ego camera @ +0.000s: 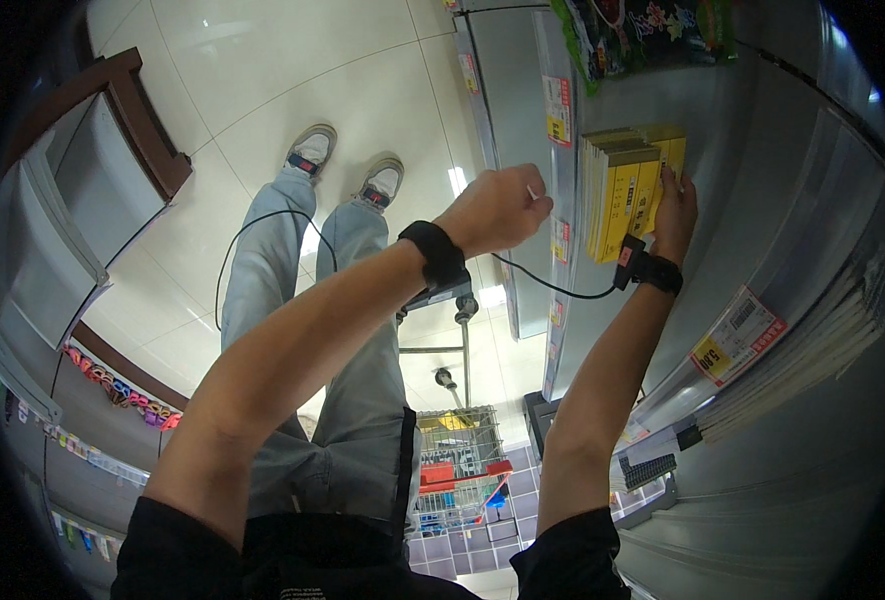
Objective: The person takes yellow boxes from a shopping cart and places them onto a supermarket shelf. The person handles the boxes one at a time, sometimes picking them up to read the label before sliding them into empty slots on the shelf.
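Several yellow booklets or pads (626, 199) with printed covers stand in a row on a grey metal shelf. My right hand (673, 214) is around their right side, fingers against the yellow covers. To their left, my left hand (499, 208) is held curled in front of the shelf edge, apart from the booklets. A small white sliver shows between its thumb and forefinger; whether it is a held item or background is unclear. Both wrists wear black bands, and a black cable (555, 287) runs from the unit on the right wrist.
A green-edged package (649, 37) lies farther along the shelf. Price tags (739, 336) line the shelf edges, near a stack of thin pale items (795, 367). A wire shopping cart (457, 469) with a red handle stands beside my legs. Another shelf unit (105, 180) is at the left.
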Demonstrator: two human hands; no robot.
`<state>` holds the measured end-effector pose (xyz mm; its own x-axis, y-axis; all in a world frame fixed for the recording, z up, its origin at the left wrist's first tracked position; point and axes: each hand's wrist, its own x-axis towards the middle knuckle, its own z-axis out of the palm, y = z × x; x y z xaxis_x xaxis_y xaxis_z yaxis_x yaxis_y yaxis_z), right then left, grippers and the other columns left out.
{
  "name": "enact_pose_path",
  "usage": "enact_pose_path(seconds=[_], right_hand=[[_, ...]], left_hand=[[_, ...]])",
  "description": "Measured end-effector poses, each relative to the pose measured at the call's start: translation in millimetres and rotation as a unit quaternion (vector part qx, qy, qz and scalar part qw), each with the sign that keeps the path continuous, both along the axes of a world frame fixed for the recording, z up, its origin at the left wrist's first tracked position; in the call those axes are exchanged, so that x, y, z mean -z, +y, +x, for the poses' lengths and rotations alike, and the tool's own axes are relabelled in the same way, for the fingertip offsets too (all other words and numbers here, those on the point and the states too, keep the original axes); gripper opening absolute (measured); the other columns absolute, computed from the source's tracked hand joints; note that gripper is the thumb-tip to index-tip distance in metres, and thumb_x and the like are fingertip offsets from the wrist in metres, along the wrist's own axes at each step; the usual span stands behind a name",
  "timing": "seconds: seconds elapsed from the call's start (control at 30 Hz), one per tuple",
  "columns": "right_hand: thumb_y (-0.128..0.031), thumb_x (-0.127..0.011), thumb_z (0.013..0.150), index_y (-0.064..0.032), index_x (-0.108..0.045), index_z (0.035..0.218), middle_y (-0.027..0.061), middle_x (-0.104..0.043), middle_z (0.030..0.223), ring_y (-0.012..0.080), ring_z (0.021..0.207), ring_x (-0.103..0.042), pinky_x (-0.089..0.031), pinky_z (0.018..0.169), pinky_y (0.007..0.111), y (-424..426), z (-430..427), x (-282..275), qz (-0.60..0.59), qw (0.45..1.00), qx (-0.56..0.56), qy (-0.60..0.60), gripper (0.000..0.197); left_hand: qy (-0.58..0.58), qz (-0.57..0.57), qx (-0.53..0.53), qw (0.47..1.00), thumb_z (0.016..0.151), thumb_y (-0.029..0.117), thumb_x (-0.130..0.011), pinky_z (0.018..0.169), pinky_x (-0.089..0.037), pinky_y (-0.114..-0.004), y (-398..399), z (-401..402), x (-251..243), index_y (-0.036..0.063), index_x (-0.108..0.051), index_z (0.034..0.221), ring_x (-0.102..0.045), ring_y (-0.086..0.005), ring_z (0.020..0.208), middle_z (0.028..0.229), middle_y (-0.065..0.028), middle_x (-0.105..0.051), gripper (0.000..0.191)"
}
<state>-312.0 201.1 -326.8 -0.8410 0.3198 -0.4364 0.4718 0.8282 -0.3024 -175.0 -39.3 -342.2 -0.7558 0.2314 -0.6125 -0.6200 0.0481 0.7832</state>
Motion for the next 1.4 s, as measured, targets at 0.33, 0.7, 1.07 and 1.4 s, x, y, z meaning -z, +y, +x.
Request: enact_pose_path(seconds=[0.33, 0.7, 1.07, 1.4], right_hand=[[-0.046, -0.056, 0.09, -0.0047, -0.05, 0.133, 0.017, -0.057, 0.126, 0.0259, 0.109, -0.059, -0.047, 0.089, 0.039, 6.1, 0.9, 0.1, 0.008, 1.0, -0.012, -0.003, 0.06], [-0.06, -0.056, 0.085, -0.0004, -0.048, 0.133, 0.0203, -0.057, 0.124, 0.0281, 0.108, -0.059, -0.048, 0.087, 0.037, -6.0, -5.5, -12.3, 0.03, 0.999, -0.004, 0.02, 0.077], [-0.061, -0.061, 0.079, -0.0012, -0.046, 0.134, 0.0193, -0.052, 0.132, 0.034, 0.112, -0.057, -0.046, 0.094, 0.039, -66.6, -41.9, -5.6, 0.074, 0.992, -0.022, -0.095, 0.083], [-0.049, -0.066, 0.078, -0.0024, -0.049, 0.132, 0.0178, -0.052, 0.133, 0.0324, 0.121, -0.051, -0.04, 0.101, 0.042, -55.7, -42.2, 9.9, 0.082, 0.993, -0.007, -0.082, 0.074]], left_hand=[[-0.004, -0.009, -0.008, 1.0, 0.091, 0.025, -0.056, 0.068, -0.051, -0.035, -17.7, 9.5, 8.8, 0.0019, -0.062, 0.1, -0.066, -0.0234, 0.076, 0.085, -0.0111, -0.069, 0.026], [-0.013, -0.011, -0.004, 1.0, 0.092, 0.028, -0.056, 0.066, -0.051, -0.034, -31.5, 13.0, 8.0, 0.0019, -0.062, 0.1, -0.066, -0.0224, 0.074, 0.083, -0.0108, -0.069, 0.028], [-0.032, -0.029, -0.011, 0.999, 0.091, 0.028, -0.055, 0.066, -0.05, -0.033, -56.0, 29.4, 15.5, 0.0013, -0.061, 0.103, -0.065, -0.0211, 0.074, 0.088, -0.011, -0.069, 0.029], [-0.049, -0.026, -0.016, 0.998, 0.09, 0.027, -0.056, 0.065, -0.049, -0.033, -73.6, 37.8, 20.6, 0.0009, -0.06, 0.1, -0.064, -0.0205, 0.071, 0.085, -0.01, -0.068, 0.028]])
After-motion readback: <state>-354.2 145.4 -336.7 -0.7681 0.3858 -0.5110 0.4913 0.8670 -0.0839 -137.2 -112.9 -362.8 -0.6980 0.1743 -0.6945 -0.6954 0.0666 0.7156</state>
